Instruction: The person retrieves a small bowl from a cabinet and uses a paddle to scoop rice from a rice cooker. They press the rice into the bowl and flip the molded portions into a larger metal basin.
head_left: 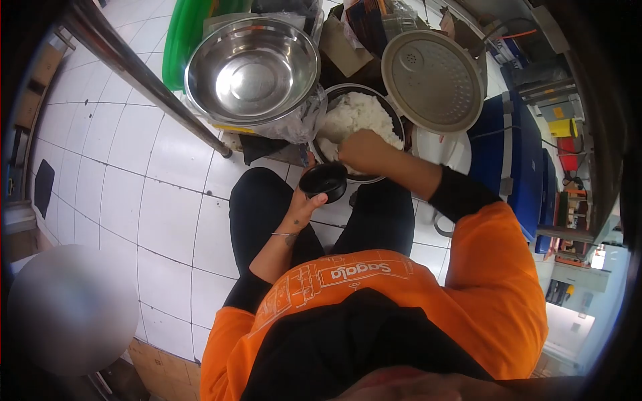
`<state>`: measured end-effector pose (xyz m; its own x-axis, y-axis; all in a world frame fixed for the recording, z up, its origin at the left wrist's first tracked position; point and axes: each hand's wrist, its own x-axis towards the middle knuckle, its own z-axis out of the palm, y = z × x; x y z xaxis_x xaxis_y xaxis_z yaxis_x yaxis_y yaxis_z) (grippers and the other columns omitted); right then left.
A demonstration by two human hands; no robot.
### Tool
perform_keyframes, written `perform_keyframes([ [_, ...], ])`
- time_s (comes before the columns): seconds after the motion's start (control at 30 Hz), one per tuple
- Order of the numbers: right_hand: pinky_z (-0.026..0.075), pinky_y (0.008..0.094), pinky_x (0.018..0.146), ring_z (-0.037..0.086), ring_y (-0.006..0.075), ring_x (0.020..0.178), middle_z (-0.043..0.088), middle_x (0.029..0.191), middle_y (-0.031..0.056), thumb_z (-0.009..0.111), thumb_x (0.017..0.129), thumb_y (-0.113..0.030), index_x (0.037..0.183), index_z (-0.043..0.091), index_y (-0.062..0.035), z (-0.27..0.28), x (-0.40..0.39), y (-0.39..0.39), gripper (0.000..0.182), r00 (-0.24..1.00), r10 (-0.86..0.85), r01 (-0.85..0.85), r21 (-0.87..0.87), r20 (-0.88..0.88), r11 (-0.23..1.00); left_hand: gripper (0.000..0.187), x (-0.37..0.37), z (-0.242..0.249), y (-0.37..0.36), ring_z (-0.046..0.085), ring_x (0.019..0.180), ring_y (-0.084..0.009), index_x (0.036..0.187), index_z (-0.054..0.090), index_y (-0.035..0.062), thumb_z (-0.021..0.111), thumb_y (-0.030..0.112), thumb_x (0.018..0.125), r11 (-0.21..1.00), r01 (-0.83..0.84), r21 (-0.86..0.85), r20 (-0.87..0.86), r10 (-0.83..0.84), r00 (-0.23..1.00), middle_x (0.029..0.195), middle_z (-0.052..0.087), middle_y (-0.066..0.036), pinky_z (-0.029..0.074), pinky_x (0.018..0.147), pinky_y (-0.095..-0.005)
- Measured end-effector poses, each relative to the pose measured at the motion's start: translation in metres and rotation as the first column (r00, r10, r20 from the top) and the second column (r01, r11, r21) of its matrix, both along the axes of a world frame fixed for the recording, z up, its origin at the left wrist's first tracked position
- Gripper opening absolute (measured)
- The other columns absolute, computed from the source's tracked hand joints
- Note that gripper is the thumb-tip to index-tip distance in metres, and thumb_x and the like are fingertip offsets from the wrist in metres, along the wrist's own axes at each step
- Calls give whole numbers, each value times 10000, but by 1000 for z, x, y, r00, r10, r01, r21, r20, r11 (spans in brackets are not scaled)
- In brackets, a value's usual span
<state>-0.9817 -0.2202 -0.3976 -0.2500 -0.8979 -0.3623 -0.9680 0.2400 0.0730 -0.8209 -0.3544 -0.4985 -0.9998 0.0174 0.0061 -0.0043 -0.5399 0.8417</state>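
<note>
My left hand (pixel 302 208) grips a small black bowl (pixel 325 184), its thumb on the near rim. The bowl is held tilted in front of the rice cooker, and its inside looks dark. Over the front of the cooker, my right hand (pixel 366 151) is closed in a fist. A pale, flat shape shows beside that fist against the rice, but I cannot make out what is held. White cooked rice (pixel 361 115) is heaped in the cooker pot (pixel 361 87). The cooker's round lid (pixel 433 81) stands raised at the right.
A large steel basin (pixel 254 70) sits left of the cooker, with a plastic bag (pixel 304 120) at its edge. Behind it is a green tub (pixel 179 50). A metal pole (pixel 144 73) slants on the left. Blue boxes (pixel 505 154) stand at the right, above white floor tiles (pixel 167 220).
</note>
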Motion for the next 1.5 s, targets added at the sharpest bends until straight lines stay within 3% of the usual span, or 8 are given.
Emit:
perform_keyframes([
  [0.4,488,446,629,662,304,707,652,704,91,605,793,-189,872,659,-151,101,-7,55,104,948,-308,295,132,84,946,936,5,6,-5,508,1163,-197,1443,243,-16,720,397,752,1000,9,24,12,-10,1000,1262,517,-121,364,1014,-324],
  [0.5,450,467,794,648,294,857,665,782,70,628,804,-223,921,670,-170,115,-20,67,136,890,-457,446,221,-3,867,894,5,13,-4,506,1172,-197,1403,308,-20,755,365,731,1000,17,-9,-3,-18,1000,1273,512,-129,361,1020,-326],
  [0.57,371,530,894,590,281,995,660,893,57,609,844,-264,972,648,-176,99,-33,84,160,865,-369,402,30,-340,915,867,7,14,-4,502,1180,-197,1374,351,-20,779,345,715,1000,4,-13,-8,-4,1000,1282,509,-134,358,1025,-327],
  [0.6,371,530,894,590,281,995,660,893,57,609,844,-264,972,648,-176,95,-36,85,160,862,-373,404,22,-343,914,858,8,10,-6,497,1192,-198,1354,368,-21,797,329,698,998,-1,-62,-32,-1,999,1286,508,-137,356,1029,-327],
  [0.67,303,604,923,535,273,1067,651,972,47,580,875,-297,951,653,-173,84,-40,86,162,798,-597,583,-144,-85,799,850,11,2,-8,491,1203,-199,1334,385,-23,816,312,682,993,-8,-116,-54,1,999,1291,506,-140,355,1033,-328],
  [0.77,308,600,928,538,270,1064,658,929,57,559,891,-332,959,666,-173,56,-34,76,203,809,-581,542,-265,-93,797,858,15,3,-6,488,1212,-197,1328,386,-29,820,319,675,979,33,-199,-55,-45,997,1299,502,-143,359,1031,-323],
  [1.07,294,564,897,602,271,983,676,898,88,566,859,-399,947,704,-190,6,-15,41,265,724,-672,686,-58,156,726,848,11,8,-6,540,1140,-202,1316,404,-28,819,343,675,983,47,-179,-22,-52,998,1220,551,-127,396,1002,-327],
  [1.5,303,549,904,634,299,958,691,974,94,568,804,-506,984,710,-165,-29,-8,61,411,539,-767,834,-99,348,542,834,9,13,-3,525,1132,-189,1324,394,-35,797,347,703,984,27,-175,22,-23,999,1209,548,-119,389,990,-307],
])
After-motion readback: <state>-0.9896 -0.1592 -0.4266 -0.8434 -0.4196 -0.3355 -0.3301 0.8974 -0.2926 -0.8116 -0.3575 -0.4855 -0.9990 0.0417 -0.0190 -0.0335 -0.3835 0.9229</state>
